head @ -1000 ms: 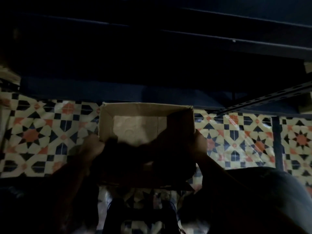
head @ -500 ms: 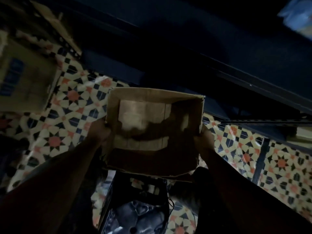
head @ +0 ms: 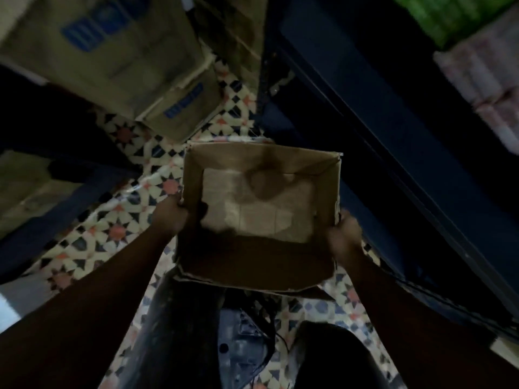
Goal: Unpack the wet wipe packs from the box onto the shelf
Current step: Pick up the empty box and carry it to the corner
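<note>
Both hands hold an open cardboard box (head: 261,217) above the patterned tile floor (head: 118,234), one on each side. Left hand (head: 170,216) grips the box's left wall, with the thumb hooked over the rim and into the inside. Right hand (head: 344,234) grips the right wall near its lower corner; it is blurred, so the lie of its fingers is hard to read, though they seem wrapped round the edge. The box is held with its open top towards the camera, and only its bare pale bottom and brown walls show; part of the inside is in deep shadow. To the right runs a dark blue shelf (head: 393,141), with green packs (head: 446,18) and pale pinkish packs (head: 488,80) stacked at the upper right, all blurred. At the upper left stand large cardboard cartons (head: 106,57) with blue printing. Below the box, dark trouser legs (head: 179,327) reach down to the floor.
</note>
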